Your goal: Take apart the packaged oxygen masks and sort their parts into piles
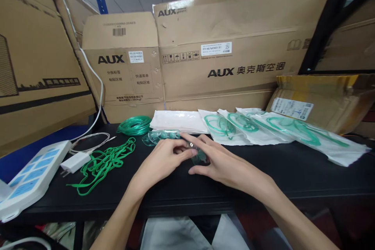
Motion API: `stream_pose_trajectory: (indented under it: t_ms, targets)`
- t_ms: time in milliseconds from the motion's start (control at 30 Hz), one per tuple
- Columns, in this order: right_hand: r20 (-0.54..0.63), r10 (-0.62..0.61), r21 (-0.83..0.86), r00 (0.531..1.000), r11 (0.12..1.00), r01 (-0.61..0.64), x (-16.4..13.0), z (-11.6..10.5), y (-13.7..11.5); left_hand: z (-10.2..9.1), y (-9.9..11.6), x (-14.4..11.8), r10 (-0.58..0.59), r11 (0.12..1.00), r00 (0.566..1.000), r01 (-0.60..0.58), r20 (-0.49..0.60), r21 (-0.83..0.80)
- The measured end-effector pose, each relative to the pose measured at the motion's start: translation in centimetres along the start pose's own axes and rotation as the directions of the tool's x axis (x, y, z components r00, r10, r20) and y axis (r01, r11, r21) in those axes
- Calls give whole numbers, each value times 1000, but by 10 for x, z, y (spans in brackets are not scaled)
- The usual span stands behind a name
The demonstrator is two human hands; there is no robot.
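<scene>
My left hand (165, 160) and my right hand (215, 160) meet at the middle of the black table (293, 172). Both grip a clear green-tinted plastic mask (200, 158), mostly hidden under the fingers. More clear masks (159, 136) lie just beyond my left hand. Green elastic straps (101, 164) sprawl to the left. A coil of green tubing (134, 125) sits behind them.
Several sealed white bags with green tubing (263, 125) and a stack of flat white bags (178, 120) line the back. A white power strip (32, 177) and a charger (74, 161) lie at left. Cardboard boxes (234, 47) wall the back and sides.
</scene>
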State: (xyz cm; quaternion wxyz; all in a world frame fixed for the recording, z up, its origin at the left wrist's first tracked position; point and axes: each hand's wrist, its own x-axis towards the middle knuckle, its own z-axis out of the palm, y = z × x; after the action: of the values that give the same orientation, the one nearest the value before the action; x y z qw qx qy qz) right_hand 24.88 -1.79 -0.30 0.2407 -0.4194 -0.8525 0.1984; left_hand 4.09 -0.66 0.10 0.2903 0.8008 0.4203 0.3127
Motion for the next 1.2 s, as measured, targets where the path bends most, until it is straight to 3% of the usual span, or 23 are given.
stream_pose_trajectory:
  t_ms: [200, 367, 533, 800, 1033, 1200]
  targets:
    - [-144, -3, 158, 990, 987, 26, 8, -3, 4, -11, -3, -1, 86, 958, 994, -101, -66, -269]
    - [-214, -96, 177, 972, 975, 136, 10, -4, 8, -21, 2, -5, 78, 980, 997, -81, -21, -183]
    - [-222, -97, 126, 970, 984, 127, 7, -9, 3, -21, 0, -3, 26, 989, 997, -37, -78, -142]
    - [-309, -16, 206, 951, 975, 83, 8, -12, -9, -17, 0, -3, -17, 988, 993, -1, -118, -153]
    - [-332, -6, 206, 943, 975, 79, 7, -18, -7, -18, 7, -4, -71, 937, 996, 44, -63, -348]
    - [-307, 23, 196, 951, 980, 40, 5, -20, -8, -16, 8, -4, -64, 951, 996, 40, -69, -306]
